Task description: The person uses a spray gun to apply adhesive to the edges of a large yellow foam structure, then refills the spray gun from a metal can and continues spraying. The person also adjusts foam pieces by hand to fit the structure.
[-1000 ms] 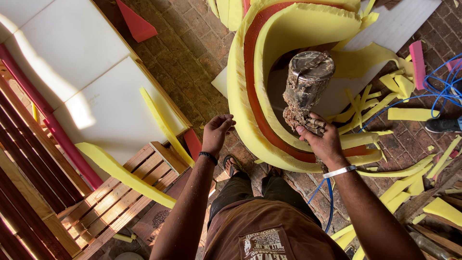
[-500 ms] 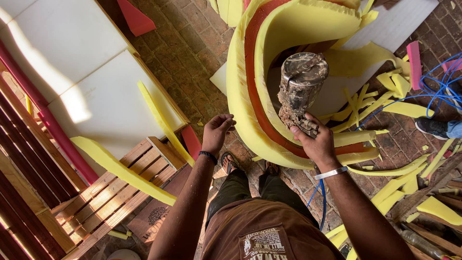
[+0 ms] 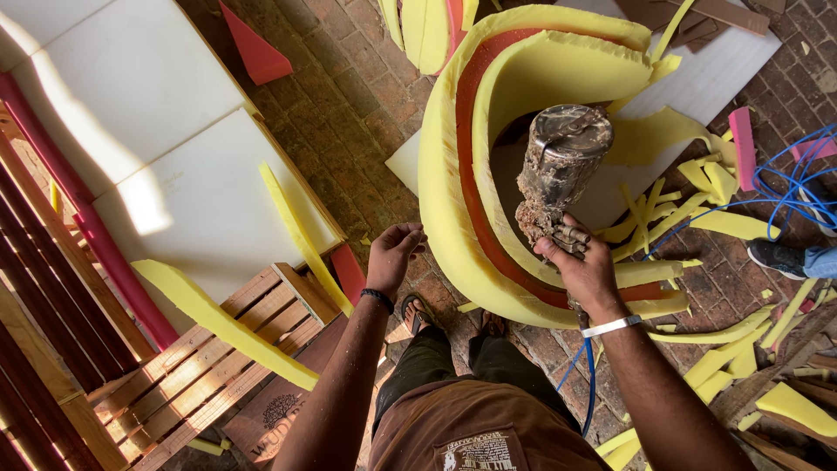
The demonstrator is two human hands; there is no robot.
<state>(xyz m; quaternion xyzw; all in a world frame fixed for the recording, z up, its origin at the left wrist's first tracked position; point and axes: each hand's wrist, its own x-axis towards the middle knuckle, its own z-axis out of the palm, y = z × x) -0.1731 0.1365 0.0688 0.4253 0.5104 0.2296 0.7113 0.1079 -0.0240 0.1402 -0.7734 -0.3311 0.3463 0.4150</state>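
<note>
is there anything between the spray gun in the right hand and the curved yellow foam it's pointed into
Nothing visible. The right hand holds the crusted spray gun directly over the hollow of the curved yellow foam, with open space around it. The left hand hangs empty beside the foam's outer edge, clear of the gun.

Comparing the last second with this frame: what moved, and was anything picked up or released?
Very little changed. The right hand keeps its grip on the crusted spray gun, still pointed into the curved yellow foam. The left hand stays empty and half curled beside the foam's outer edge. Nothing was picked up or released; only the view shifted slightly.
</note>
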